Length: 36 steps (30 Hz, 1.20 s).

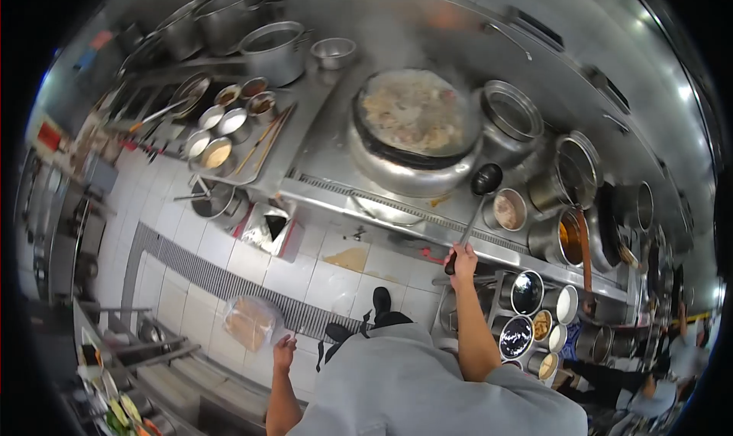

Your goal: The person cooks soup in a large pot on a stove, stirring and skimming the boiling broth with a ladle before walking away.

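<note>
My right hand (463, 265) is wrapped round the dark handle of a ladle (486, 179), whose black bowl rests near the right side of a big steaming wok (416, 115) full of pale food. A small pot of pinkish contents (506, 209) stands just right of the ladle. Low on the left, my left hand (285, 349) has its fingers closed at the edge of a clear plastic bag (250, 323) with something light brown inside. The bag hangs over the tiled floor.
Seasoning bowls (232, 121) fill a tray at the left. Steel pots (573, 172) and a pot of orange liquid (569, 237) line the counter's right. Containers of dark sauce (527, 292) stand beside my right arm. A liquid spill (347, 259) marks the floor. Other people (657, 390) are at far right.
</note>
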Each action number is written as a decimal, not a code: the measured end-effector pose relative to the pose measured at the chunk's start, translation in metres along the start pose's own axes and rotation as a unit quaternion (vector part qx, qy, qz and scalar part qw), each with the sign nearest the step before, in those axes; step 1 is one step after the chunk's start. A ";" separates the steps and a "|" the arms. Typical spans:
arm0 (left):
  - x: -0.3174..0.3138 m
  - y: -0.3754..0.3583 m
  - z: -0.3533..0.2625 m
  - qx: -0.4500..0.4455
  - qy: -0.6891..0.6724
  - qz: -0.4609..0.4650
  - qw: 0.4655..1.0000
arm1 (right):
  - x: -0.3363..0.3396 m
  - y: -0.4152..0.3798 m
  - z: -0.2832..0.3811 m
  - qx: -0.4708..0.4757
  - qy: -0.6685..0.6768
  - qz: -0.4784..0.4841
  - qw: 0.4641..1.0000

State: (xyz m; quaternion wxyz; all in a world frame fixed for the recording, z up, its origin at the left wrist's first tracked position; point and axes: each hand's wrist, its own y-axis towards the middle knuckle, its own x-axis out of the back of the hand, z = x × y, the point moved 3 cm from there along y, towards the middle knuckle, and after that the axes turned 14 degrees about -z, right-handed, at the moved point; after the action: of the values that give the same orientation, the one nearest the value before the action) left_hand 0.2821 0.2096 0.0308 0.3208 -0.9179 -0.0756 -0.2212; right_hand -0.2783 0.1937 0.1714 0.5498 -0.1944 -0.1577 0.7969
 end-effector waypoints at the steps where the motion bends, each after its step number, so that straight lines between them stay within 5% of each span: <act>1: 0.005 -0.005 0.013 0.022 0.000 -0.002 1.000 | -0.003 -0.004 -0.003 -0.008 -0.001 -0.004 1.000; 9: 0.022 -0.048 0.162 0.148 -0.014 0.066 0.987 | 0.002 0.013 -0.034 -0.040 -0.157 0.039 0.986; 12: 0.027 -0.077 0.145 0.053 0.029 0.074 0.995 | 0.029 0.041 -0.053 -0.002 -0.271 -0.021 0.962; 14: 0.031 -0.086 0.123 0.099 0.023 0.051 0.993 | 0.060 0.085 -0.076 0.170 -0.393 -0.133 0.894; 18: 0.035 -0.079 0.097 0.084 0.018 0.017 0.996 | 0.049 0.045 -0.038 0.142 -0.414 -0.161 0.885; 21: 0.040 -0.058 0.108 0.164 -0.066 -0.014 0.984 | 0.057 0.042 -0.041 0.157 -0.394 -0.152 0.893; 23: 0.046 -0.051 0.093 0.151 -0.059 -0.015 0.987 | 0.057 0.031 -0.036 0.296 -0.478 -0.206 0.801; 27: 0.053 -0.027 0.109 0.120 -0.026 -0.004 0.992 | 0.048 -0.012 -0.007 0.294 -0.490 -0.236 0.786; 30: 0.047 0.008 0.175 0.041 -0.026 0.028 0.998 | 0.006 -0.076 0.030 0.526 -0.419 -0.124 0.730; 31: 0.046 0.020 0.208 -0.221 0.207 0.047 0.952 | -0.007 -0.093 0.030 0.509 -0.404 -0.047 0.759; 32: 0.047 0.006 0.195 -0.268 0.384 0.100 0.878 | -0.019 -0.108 0.026 0.483 -0.389 0.042 0.783; 34: 0.045 -0.012 0.170 -0.049 0.244 0.023 0.968 | -0.043 -0.136 0.009 0.445 -0.425 0.188 0.765; 36: 0.043 -0.024 0.139 0.026 0.176 -0.029 0.984 | -0.057 -0.149 -0.023 0.380 -0.465 0.298 0.742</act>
State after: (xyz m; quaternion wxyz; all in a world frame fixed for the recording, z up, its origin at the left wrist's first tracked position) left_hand 0.3635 0.3149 -0.0336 0.3468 -0.8534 -0.0502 -0.3859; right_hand -0.1277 0.1922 0.2282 0.1709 0.3882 -0.0117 0.9055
